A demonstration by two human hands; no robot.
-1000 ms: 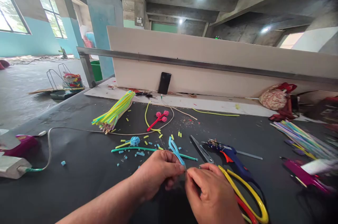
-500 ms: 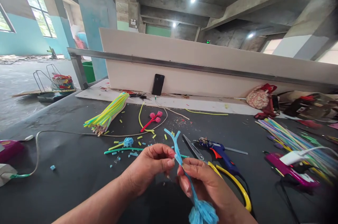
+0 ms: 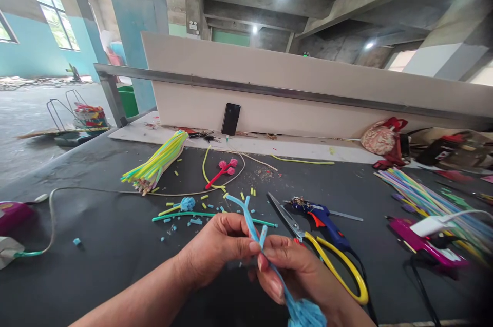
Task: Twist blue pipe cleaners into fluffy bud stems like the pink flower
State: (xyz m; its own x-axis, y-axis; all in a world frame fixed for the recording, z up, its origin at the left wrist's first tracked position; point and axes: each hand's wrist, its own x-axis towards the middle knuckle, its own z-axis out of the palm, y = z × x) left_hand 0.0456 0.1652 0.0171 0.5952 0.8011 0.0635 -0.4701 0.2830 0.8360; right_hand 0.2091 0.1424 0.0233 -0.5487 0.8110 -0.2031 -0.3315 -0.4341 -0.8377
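My left hand (image 3: 215, 247) pinches a light blue pipe cleaner stem (image 3: 248, 216) between thumb and fingers. The stem forks at its upper end, and a short side piece (image 3: 263, 235) sticks up beside it. Closed around its lower part is my right hand (image 3: 298, 268). A fluffy blue tuft (image 3: 306, 313) hangs from the bottom, under the right palm. Just beyond my right hand lie scissors (image 3: 341, 265) with yellow handles. Past my left hand are a blue pompom on a yellow-green stem (image 3: 187, 204) and a green pipe cleaner (image 3: 175, 217).
A blue glue gun (image 3: 327, 224) lies right of the scissors. Farther back are a pink branched piece (image 3: 221, 173), a yellow-green bundle of pipe cleaners (image 3: 159, 160) and a propped phone (image 3: 231, 119). Cut bits are scattered between. A purple power strip (image 3: 427, 245) sits at the right.
The forked top of the blue stem has tilted left. A short side piece now stands out apart from it between my hands. The tuft has shifted slightly right.
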